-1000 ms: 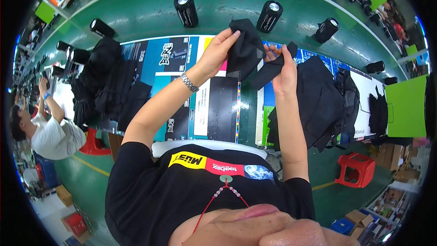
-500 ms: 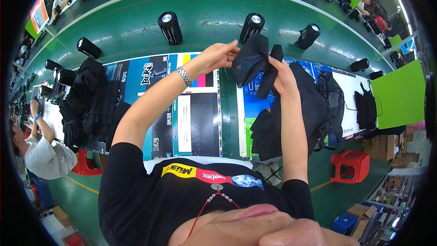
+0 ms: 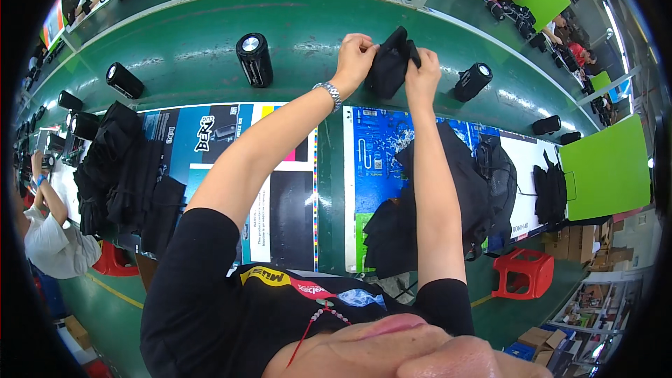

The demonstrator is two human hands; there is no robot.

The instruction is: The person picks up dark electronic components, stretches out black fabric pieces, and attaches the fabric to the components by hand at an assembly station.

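Observation:
My left hand (image 3: 356,61) pinches the left edge of a black cloth pouch (image 3: 387,70), which stands upright over the green conveyor belt. On the pouch's other side, my right hand (image 3: 423,73) has its fingers closed on the upper right edge. The belt spot behind the pouch is covered by it, and no cylinder speaker shows there; whether one is inside, I cannot tell. To the left on the belt stands a black cylinder speaker (image 3: 255,60) with a silver top. Another black speaker (image 3: 474,82) leans to the right of my right hand.
Heaps of black pouches lie on the left (image 3: 115,175) and under my right forearm (image 3: 448,196). More speakers (image 3: 124,80) line the green belt (image 3: 308,49). A lime-green panel (image 3: 609,171) stands at the right, near a red stool (image 3: 523,274). A co-worker (image 3: 56,238) works at far left.
Both hands have moved up and away over the belt with the pouch. The speaker seen behind the pouch is now out of sight. The other speakers sit slightly further left in view.

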